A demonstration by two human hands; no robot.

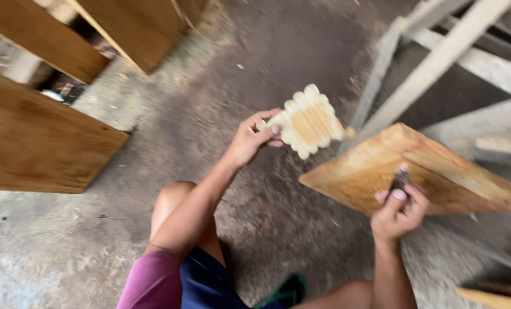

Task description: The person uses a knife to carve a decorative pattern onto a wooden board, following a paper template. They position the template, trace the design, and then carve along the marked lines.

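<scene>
1. Up above the bare knee, the left hand [251,138] is closed around one end of a pale, flat carved wooden piece with a scalloped edge [309,121], thumb and fingertips pinching it so the piece sticks out to the right of the hand.
2. Right of that carved piece, and just below it, lies a tan wooden board with a pointed corner [375,171], propped at a slant; the carved piece hangs close to the board's upper-left edge, and motion blur hides whether they touch.
3. On the board's lower edge, the right hand [397,213] is curled shut around a small dark tool [400,180], whose tip rests on the board's face.
4. Behind the board, grey weathered timber rails [438,57] cross at angles.
5. Left of the carved piece, well apart, stand brown wooden panels [32,143] on the dusty concrete floor [209,103].
</scene>
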